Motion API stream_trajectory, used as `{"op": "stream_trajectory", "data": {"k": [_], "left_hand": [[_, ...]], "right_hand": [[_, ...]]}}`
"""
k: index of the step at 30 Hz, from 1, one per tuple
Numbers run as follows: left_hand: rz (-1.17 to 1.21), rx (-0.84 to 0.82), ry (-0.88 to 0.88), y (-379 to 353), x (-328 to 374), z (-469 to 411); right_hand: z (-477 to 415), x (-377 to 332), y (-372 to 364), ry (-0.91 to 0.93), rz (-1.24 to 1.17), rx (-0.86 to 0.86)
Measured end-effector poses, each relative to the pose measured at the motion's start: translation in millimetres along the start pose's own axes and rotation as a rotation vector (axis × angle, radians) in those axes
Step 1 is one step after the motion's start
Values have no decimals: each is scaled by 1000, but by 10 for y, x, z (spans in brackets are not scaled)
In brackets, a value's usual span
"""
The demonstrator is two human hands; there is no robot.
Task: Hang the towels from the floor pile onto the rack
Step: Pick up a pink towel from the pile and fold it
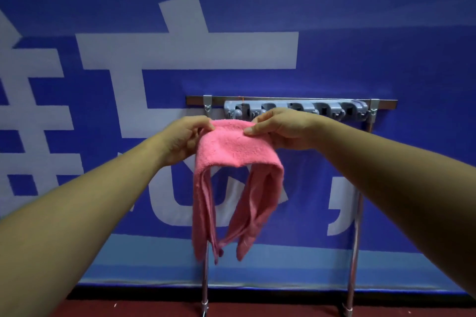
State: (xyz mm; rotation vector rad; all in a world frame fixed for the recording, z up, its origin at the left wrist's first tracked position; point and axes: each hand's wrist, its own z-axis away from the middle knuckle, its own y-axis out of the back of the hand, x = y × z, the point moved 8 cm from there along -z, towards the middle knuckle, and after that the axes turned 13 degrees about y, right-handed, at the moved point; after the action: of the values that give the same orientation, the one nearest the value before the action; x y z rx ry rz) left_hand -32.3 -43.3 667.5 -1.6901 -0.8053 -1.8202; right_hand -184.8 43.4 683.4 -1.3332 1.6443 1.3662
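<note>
Held towel [231, 152] at frame centre, left hand [184, 137] at its upper left, right hand [280, 128] at its upper right, just before rack [332, 108] at centre right; wall [360, 33] behind, floor [257, 310] along bottom edge.

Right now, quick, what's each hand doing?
Left hand: closed, pinching the pink towel at its top edge.
Right hand: closed, pinching the same towel.

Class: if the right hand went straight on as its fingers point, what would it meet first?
Probably the grey clip strip on the rack, just beyond the right hand pinching the pink towel; depth is unclear.
</note>
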Motion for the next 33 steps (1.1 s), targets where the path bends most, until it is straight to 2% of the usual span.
{"op": "stream_trajectory", "data": {"k": [3, 6, 8, 11, 16, 21, 24, 26, 27, 30, 31, 33], "left_hand": [[35, 65, -2, 174, 82, -270], [-13, 168, -16, 308, 200, -540], [-14, 244, -35, 372, 306, -700], [70, 297, -34, 480, 359, -1009], [77, 339, 39, 569, 208, -1498], [-69, 360, 107, 554, -108, -1742], [61, 261, 52, 543, -122, -1803], [165, 197, -65, 463, 9, -1792], [97, 228, -122, 430, 78, -1781], [-205, 455, -215, 456, 181, -1721], [-226, 495, -240, 485, 188, -1676], [-259, 492, -321, 528, 194, -1572]], "right_hand": [[-244, -100, 237, 95, 98, 155], [-452, -255, 550, 212, 524, 414], [-619, -281, 650, 249, 700, 496], [-875, -201, 716, 236, 832, 552], [-1158, -71, 775, 201, 1044, 670], [-1320, 242, 734, 98, 1381, 599], [-1323, 348, 671, 85, 1465, 513], [-1252, 357, 622, 104, 1500, 484], [-1202, 356, 600, 125, 1502, 496], [-1060, 286, 436, 330, 1526, 572], [-1046, 282, 369, 383, 1481, 567], [-1046, 328, 307, 421, 1208, 520]]}}
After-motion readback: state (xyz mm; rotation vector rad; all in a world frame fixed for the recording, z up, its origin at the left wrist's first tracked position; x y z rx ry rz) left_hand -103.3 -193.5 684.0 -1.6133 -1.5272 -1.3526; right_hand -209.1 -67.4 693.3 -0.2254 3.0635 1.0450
